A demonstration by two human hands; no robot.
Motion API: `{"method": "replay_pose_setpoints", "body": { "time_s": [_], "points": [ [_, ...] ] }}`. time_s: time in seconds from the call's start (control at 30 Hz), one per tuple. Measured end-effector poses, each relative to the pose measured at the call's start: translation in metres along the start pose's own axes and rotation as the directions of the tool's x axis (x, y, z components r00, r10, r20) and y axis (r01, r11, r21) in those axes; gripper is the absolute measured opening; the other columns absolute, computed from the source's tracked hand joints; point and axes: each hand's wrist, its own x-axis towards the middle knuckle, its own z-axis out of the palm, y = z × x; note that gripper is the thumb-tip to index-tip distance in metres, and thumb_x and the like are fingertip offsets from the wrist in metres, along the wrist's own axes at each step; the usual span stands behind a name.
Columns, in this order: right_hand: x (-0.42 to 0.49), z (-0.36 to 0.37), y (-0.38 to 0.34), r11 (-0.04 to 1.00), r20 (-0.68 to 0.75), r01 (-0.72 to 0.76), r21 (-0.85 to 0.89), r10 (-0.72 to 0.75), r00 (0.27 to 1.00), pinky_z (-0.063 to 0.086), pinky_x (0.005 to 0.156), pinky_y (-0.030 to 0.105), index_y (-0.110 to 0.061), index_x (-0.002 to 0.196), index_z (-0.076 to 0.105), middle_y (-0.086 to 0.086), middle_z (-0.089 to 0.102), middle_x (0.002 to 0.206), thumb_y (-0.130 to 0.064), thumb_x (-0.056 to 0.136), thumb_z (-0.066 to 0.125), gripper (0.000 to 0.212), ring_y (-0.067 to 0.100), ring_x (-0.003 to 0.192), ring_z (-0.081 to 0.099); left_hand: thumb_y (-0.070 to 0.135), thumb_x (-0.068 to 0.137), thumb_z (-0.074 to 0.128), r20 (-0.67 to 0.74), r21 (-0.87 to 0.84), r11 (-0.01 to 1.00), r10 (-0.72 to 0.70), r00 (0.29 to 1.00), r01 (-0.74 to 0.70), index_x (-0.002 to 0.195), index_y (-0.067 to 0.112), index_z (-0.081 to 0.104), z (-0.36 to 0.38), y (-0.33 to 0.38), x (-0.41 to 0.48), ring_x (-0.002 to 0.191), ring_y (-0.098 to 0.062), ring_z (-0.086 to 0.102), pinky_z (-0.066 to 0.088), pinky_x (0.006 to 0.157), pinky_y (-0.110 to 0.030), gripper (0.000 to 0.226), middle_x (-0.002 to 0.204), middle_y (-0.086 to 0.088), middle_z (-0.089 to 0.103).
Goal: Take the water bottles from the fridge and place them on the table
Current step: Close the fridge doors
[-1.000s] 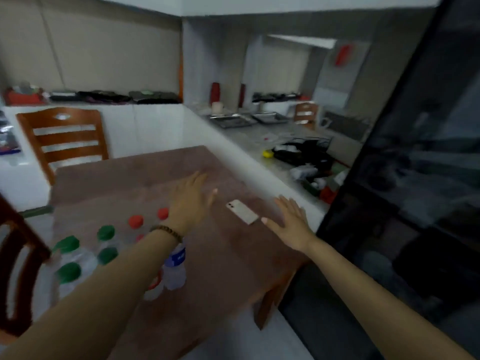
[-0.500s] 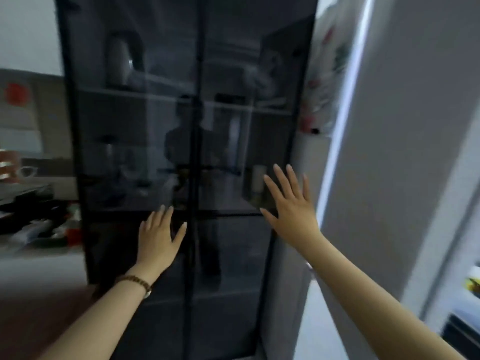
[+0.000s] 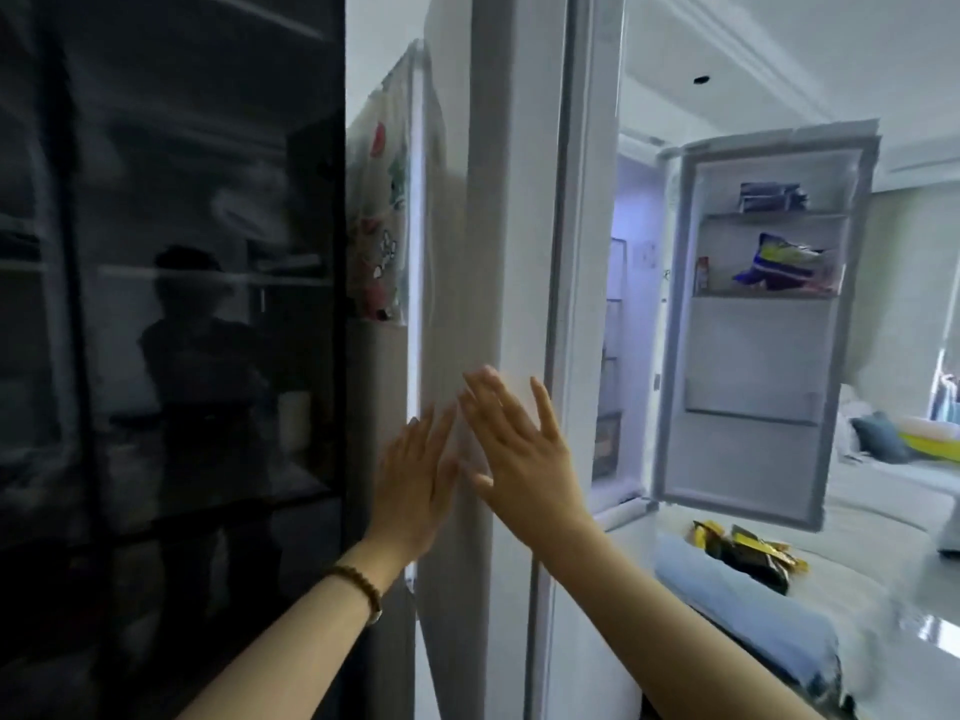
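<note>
White and smooth, a tall panel (image 3: 462, 283) is faced by the left hand (image 3: 410, 491) and right hand (image 3: 519, 459), both raised flat with fingers straight, spread and holding nothing, while the fridge door (image 3: 753, 366) is seen open at right.

We see a glossy, dark glass cabinet (image 3: 182, 356), a smooth white plastic fridge door (image 3: 753, 366) and shiny, crinkled packets (image 3: 782, 262) in it.

A white panel (image 3: 457, 226) blocks straight ahead. Left of it stands a dark glass cabinet (image 3: 171, 304); right of it, open room reaches the swung-out fridge door (image 3: 758, 366).
</note>
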Motion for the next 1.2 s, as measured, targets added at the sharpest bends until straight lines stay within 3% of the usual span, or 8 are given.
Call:
{"method": "replay_pose_setpoints", "body": {
  "time_s": [0.1,0.2,0.5,0.7,0.87,0.93,1.07,1.2],
  "points": [
    [-0.009,0.014,0.024,0.997,-0.066,0.036,0.068,-0.032,0.997,0.008,0.117,0.046,-0.015,0.144,0.033,0.001,0.023,0.155,-0.043,0.089,0.048,0.064,0.015,0.146,0.004,0.065,0.090,0.008,-0.003,-0.082,0.995,0.054,0.999,-0.054,0.147,0.036,0.000,0.030,0.011,0.012,0.144,-0.007,0.006,0.010,0.118,-0.046,0.065,0.158,0.012,0.003],
    [-0.020,0.024,0.056,0.989,-0.096,0.030,0.146,-0.016,0.995,0.016,0.115,0.045,-0.016,0.144,0.034,0.000,0.028,0.154,-0.047,0.089,0.051,0.065,0.015,0.144,0.016,0.051,0.095,0.021,-0.025,-0.141,0.989,0.051,0.998,-0.054,0.146,0.039,-0.002,0.057,0.023,0.023,0.145,-0.007,0.003,0.017,0.116,-0.050,0.057,0.157,0.015,0.000],
    [-0.048,0.078,0.157,0.862,0.134,-0.193,0.469,0.147,0.980,-0.016,0.113,0.022,-0.030,0.147,0.003,-0.022,-0.032,0.150,-0.060,0.091,0.031,0.069,0.011,0.142,-0.026,0.072,0.080,-0.002,0.048,-0.020,0.999,-0.037,0.998,0.038,0.133,0.054,-0.023,0.138,0.073,0.080,0.142,-0.009,-0.018,-0.012,0.115,-0.037,0.060,0.152,0.018,-0.023],
    [-0.048,0.145,0.213,0.831,0.142,-0.246,0.499,0.201,0.969,-0.003,0.115,0.031,-0.031,0.148,0.013,-0.017,-0.022,0.155,-0.062,0.090,0.029,0.067,0.018,0.143,-0.025,0.069,0.083,0.006,0.005,0.068,0.996,-0.065,0.998,0.064,0.137,0.050,-0.022,0.184,0.069,0.141,0.140,-0.011,-0.025,-0.016,0.113,-0.036,0.064,0.150,0.015,-0.029],
    [-0.039,0.208,0.258,0.798,0.148,-0.262,0.542,0.216,0.965,0.009,0.119,0.040,-0.031,0.148,0.006,-0.022,-0.026,0.152,-0.057,0.092,0.030,0.067,0.015,0.143,-0.025,0.065,0.085,0.005,-0.090,0.190,0.982,0.009,0.996,0.009,0.138,0.048,-0.021,0.225,0.049,0.202,0.138,-0.015,-0.032,-0.021,0.112,-0.044,0.061,0.151,0.011,-0.029],
    [-0.032,0.237,0.273,0.797,0.139,-0.256,0.547,0.215,0.967,0.009,0.119,0.037,-0.030,0.149,0.006,-0.022,-0.024,0.153,-0.058,0.091,0.030,0.069,0.014,0.143,-0.025,0.064,0.087,0.003,-0.145,0.234,0.972,0.022,0.989,0.012,0.140,0.046,-0.018,0.251,0.036,0.225,0.139,-0.018,-0.028,-0.019,0.112,-0.047,0.060,0.154,0.008,-0.023],
    [-0.013,0.292,0.292,0.771,0.126,-0.269,0.578,0.241,0.962,-0.008,0.109,0.013,-0.032,0.149,0.007,-0.025,-0.023,0.152,-0.063,0.088,0.029,0.072,0.013,0.143,-0.025,0.061,0.091,0.009,-0.237,0.313,0.949,0.039,0.971,0.038,0.147,0.035,-0.004,0.299,0.013,0.263,0.141,-0.024,-0.022,-0.014,0.111,-0.051,0.062,0.156,0.004,-0.015],
    [0.004,0.354,0.304,0.711,0.128,-0.257,0.654,0.231,0.964,0.004,0.114,0.035,-0.038,0.147,0.005,-0.022,-0.017,0.155,-0.062,0.086,0.040,0.075,0.018,0.144,-0.023,0.059,0.091,0.012,-0.296,0.374,0.923,0.023,0.955,0.093,0.147,0.034,-0.003,0.329,-0.004,0.293,0.142,-0.030,-0.015,-0.016,0.110,-0.053,0.063,0.155,0.006,-0.023]
  ]
}}
